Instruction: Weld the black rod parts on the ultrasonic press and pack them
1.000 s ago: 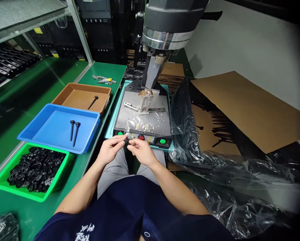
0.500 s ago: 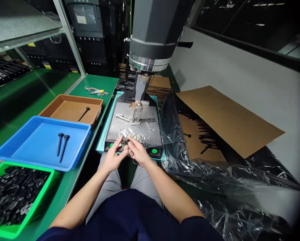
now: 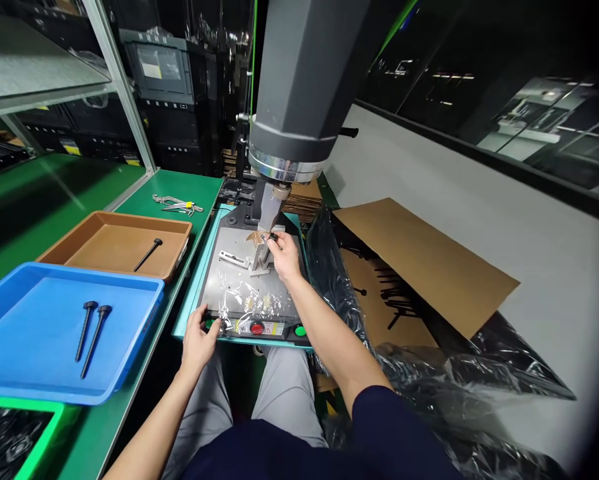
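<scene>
My right hand (image 3: 286,260) is closed on a small black part (image 3: 273,237), pinching it at the top of the metal fixture (image 3: 258,262). Whether the part touches the fixture, I cannot tell. Directly above hangs the tapered metal tool (image 3: 269,205) of the grey press head (image 3: 293,100). My left hand (image 3: 198,341) rests open at the front left corner of the machine base, thumb and fingers apart around the left green button (image 3: 210,324). A red button (image 3: 257,328) and a right green button (image 3: 300,331) sit along the same front edge.
At left stand a blue tray (image 3: 144,347) with two black bolt-like parts (image 3: 97,340), a brown tray (image 3: 109,230) with another, and a green bin (image 3: 54,427) of black pieces. Pliers (image 3: 172,201) lie behind. Cardboard (image 3: 429,267) and black plastic film (image 3: 329,267) are at right.
My hands have parted. The right moved forward to the fixture with the small black part; the left moved left to the green button. The camera view has shifted too.
</scene>
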